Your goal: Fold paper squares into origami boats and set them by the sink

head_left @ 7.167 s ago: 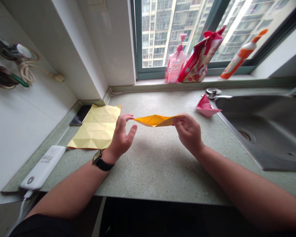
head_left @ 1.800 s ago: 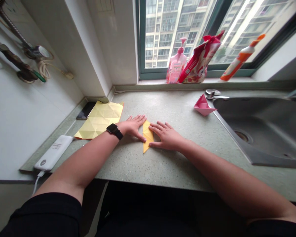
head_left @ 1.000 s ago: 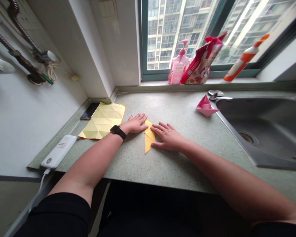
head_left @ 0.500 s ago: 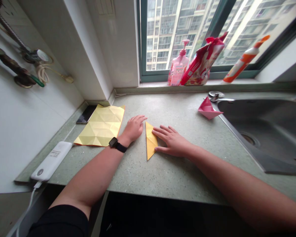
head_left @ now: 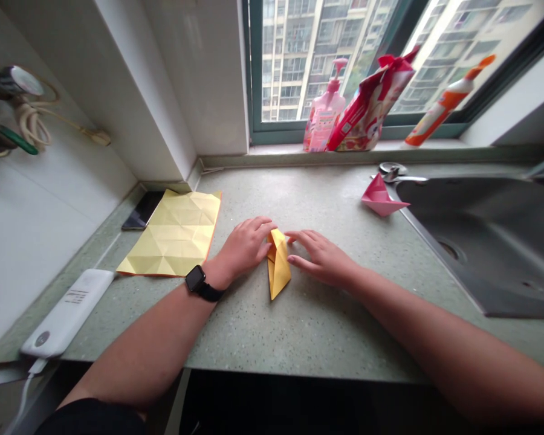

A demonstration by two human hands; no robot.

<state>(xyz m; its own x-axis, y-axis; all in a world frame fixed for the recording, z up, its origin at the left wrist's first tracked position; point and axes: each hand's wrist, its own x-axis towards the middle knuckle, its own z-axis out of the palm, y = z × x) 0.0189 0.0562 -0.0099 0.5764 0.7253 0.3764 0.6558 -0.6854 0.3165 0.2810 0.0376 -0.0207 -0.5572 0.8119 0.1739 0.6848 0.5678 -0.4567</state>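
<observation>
A small piece of folded yellow paper (head_left: 280, 269) stands partly spread on the counter, its pointed end towards me. My left hand (head_left: 248, 246), with a black watch on the wrist, pinches its upper left edge between thumb and fingers. On the other side, my right hand (head_left: 320, 257) hovers close to the paper's right edge, fingers apart and bent a little. Further left lies a larger creased yellow sheet (head_left: 176, 232) with an orange underside. A pink folded paper boat (head_left: 383, 198) sits by the sink.
A steel sink (head_left: 480, 241) is set into the counter (head_left: 335, 338) at right. A white power bank (head_left: 68, 314) with a cable and a dark phone (head_left: 140, 211) lie at left. On the windowsill stand a pink pump bottle (head_left: 325, 118), a red bag (head_left: 374, 106) and an orange-white bottle (head_left: 442, 112).
My left hand has come onto the paper's left edge, and the paper has opened out from a flat triangle. My right hand has lifted from its flat pose on it. The view has shifted.
</observation>
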